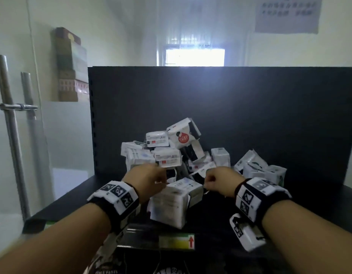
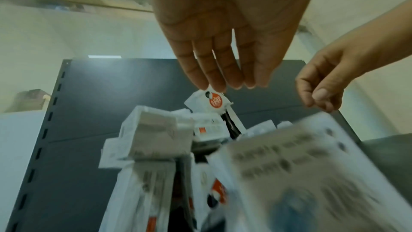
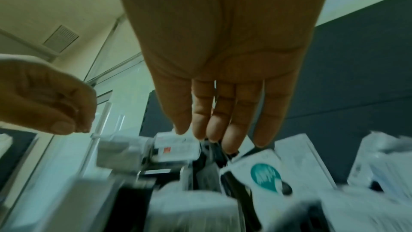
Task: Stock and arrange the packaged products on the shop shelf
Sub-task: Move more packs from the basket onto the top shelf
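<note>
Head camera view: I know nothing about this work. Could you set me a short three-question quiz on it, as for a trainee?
1. True or false: the packs stand in neat rows on the shelf.
2. What does the left hand hold? A) a pack B) nothing C) a price label
3. Fill in: the topmost pack bears a round ___ sticker.

Key: 1 false, they lie in a loose heap; 2 B, its fingers are straight and free; 3 red.

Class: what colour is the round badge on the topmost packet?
Red badge, clearest in the head view.
</note>
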The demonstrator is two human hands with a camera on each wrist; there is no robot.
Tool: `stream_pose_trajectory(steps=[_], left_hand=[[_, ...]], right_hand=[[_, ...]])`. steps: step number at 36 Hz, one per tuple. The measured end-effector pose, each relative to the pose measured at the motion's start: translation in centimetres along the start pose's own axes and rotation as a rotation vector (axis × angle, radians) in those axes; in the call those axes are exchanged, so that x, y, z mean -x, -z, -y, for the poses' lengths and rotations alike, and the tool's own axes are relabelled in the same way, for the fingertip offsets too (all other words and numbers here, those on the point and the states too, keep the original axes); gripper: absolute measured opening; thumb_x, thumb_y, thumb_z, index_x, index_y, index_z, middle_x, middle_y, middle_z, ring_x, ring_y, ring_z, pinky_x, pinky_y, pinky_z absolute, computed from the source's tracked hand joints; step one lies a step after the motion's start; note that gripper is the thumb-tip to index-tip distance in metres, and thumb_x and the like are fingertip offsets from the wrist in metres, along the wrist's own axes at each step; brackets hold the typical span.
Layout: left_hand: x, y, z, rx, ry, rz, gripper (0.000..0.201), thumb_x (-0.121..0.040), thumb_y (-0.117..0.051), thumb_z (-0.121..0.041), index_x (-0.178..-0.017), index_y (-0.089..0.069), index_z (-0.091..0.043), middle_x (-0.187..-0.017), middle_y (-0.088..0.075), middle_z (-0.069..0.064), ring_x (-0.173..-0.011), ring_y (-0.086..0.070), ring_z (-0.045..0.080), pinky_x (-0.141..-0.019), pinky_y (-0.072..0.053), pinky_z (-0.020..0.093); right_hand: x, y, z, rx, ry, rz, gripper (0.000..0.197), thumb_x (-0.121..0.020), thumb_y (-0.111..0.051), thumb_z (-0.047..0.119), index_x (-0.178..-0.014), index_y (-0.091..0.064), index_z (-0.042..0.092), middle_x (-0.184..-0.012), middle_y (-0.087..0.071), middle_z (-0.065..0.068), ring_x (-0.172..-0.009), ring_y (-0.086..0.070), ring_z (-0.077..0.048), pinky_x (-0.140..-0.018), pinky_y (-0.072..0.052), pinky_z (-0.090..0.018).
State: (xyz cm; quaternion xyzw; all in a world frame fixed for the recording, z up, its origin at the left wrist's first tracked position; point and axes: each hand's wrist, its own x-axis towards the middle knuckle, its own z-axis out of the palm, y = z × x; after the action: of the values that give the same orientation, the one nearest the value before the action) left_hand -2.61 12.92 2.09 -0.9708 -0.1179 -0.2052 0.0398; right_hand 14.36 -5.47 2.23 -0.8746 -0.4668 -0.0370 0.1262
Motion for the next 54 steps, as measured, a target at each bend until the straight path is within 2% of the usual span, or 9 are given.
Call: stream_pose_trajectory(steps=[3,11,15,19,24,30,35,40,54], left_hand=[[-2.1,1.7,2.5,-0.015,0.024,-0.082,0.018,-0.085,-0.061,-0.038,-0.102,-0.063,-0.031,-0.109,-0.054,-0.007,-0.105,-0.049,0.015,-0.079,-0.04,0.026],[-5.9,1.5,6.5,-0.149,0.219,0.035,0.068,-0.071,-0.067,-0.053,-0.132,-0.041,-0.038,-0.136,-0.039,-0.001,-0.123,-0.034,0.025,-0.098,-0.038,0.037],[-6.8,0.4,6.8,-0.17,0.286,0.104,0.083,-0.06,-0.071,-0.059,-0.132,-0.035,-0.04,-0.14,-0.034,0.0,-0.128,-0.032,0.029,-0.098,-0.04,0.043],[-7.3,-0.5,7.0,-0.189,0.388,0.227,0.109,-0.051,-0.079,-0.061,-0.139,-0.017,-0.043,-0.144,-0.026,0.001,-0.132,-0.028,0.033,-0.098,-0.043,0.048],[-7.3,-1.3,6.8,-0.186,0.438,0.29,0.092,-0.063,-0.08,-0.044,-0.135,-0.025,-0.037,-0.138,-0.029,0.005,-0.128,-0.03,0.034,-0.1,-0.042,0.049],[-7.1,-3.1,6.4,-0.244,0.478,0.225,0.079,-0.079,-0.069,-0.035,-0.141,-0.02,-0.031,-0.14,-0.028,0.008,-0.126,-0.034,0.038,-0.093,-0.046,0.048],[-7.1,-3.4,6.4,-0.339,0.48,0.206,0.071,-0.087,-0.06,-0.027,-0.144,-0.017,-0.028,-0.141,-0.031,0.011,-0.123,-0.039,0.038,-0.09,-0.046,0.047],[-7.3,-2.7,6.3,-0.351,0.476,0.21,0.075,-0.081,-0.066,-0.027,-0.141,-0.022,-0.027,-0.137,-0.035,0.009,-0.121,-0.041,0.036,-0.088,-0.046,0.044],[-6.1,0.8,9.5,-0.037,0.533,-0.095,0.079,-0.072,-0.068,-0.048,-0.136,-0.024,-0.032,-0.13,-0.043,0.013,-0.108,-0.054,0.039,-0.085,-0.049,0.041]], right_hand=[[-2.9,2.2,0.6,0.003,-0.062,-0.126,0.022,-0.085,-0.066,0.033,-0.104,-0.066,0.021,-0.107,-0.064,0.0,-0.093,-0.06,-0.018,-0.076,-0.047,-0.026],[-9.5,6.5,2.5,0.221,-0.059,-0.273,0.052,-0.079,-0.072,0.031,-0.127,-0.052,0.023,-0.126,-0.044,-0.01,-0.111,-0.051,-0.03,-0.09,-0.048,-0.037],[-12.7,7.1,2.6,0.307,-0.019,-0.305,0.072,-0.074,-0.075,0.036,-0.137,-0.042,0.025,-0.139,-0.037,-0.012,-0.127,-0.038,-0.033,-0.102,-0.042,-0.046],[-15.9,7.3,1.8,0.333,0.005,-0.24,0.101,-0.069,-0.079,0.046,-0.149,-0.021,0.029,-0.16,-0.002,-0.011,-0.147,-0.006,-0.032,-0.114,-0.024,-0.051],[-20.0,7.8,1.4,0.405,0.027,-0.182,0.126,-0.063,-0.083,0.051,-0.153,0.003,0.029,-0.16,0.019,-0.005,-0.148,0.013,-0.026,-0.119,-0.012,-0.049],[-22.9,6.7,1.4,0.361,0.032,-0.144,0.128,-0.062,-0.083,0.054,-0.154,0.002,0.024,-0.161,0.01,-0.01,-0.148,-0.004,-0.032,-0.116,-0.023,-0.047],[-22.7,6.2,1.7,0.354,0.054,-0.217,0.118,-0.057,-0.083,0.053,-0.148,-0.02,0.013,-0.138,-0.039,-0.017,-0.122,-0.048,-0.036,-0.096,-0.048,-0.044],[-21.3,6.4,1.4,0.331,0.063,-0.29,0.089,-0.056,-0.086,0.05,-0.126,-0.043,0.015,-0.121,-0.042,-0.012,-0.112,-0.051,-0.034,-0.09,-0.049,-0.042],[-14.8,9.7,1.6,0.185,0.035,-0.381,0.084,-0.058,-0.086,0.048,-0.116,-0.034,0.014,-0.117,-0.049,-0.011,-0.101,-0.057,-0.032,-0.08,-0.052,-0.043]])
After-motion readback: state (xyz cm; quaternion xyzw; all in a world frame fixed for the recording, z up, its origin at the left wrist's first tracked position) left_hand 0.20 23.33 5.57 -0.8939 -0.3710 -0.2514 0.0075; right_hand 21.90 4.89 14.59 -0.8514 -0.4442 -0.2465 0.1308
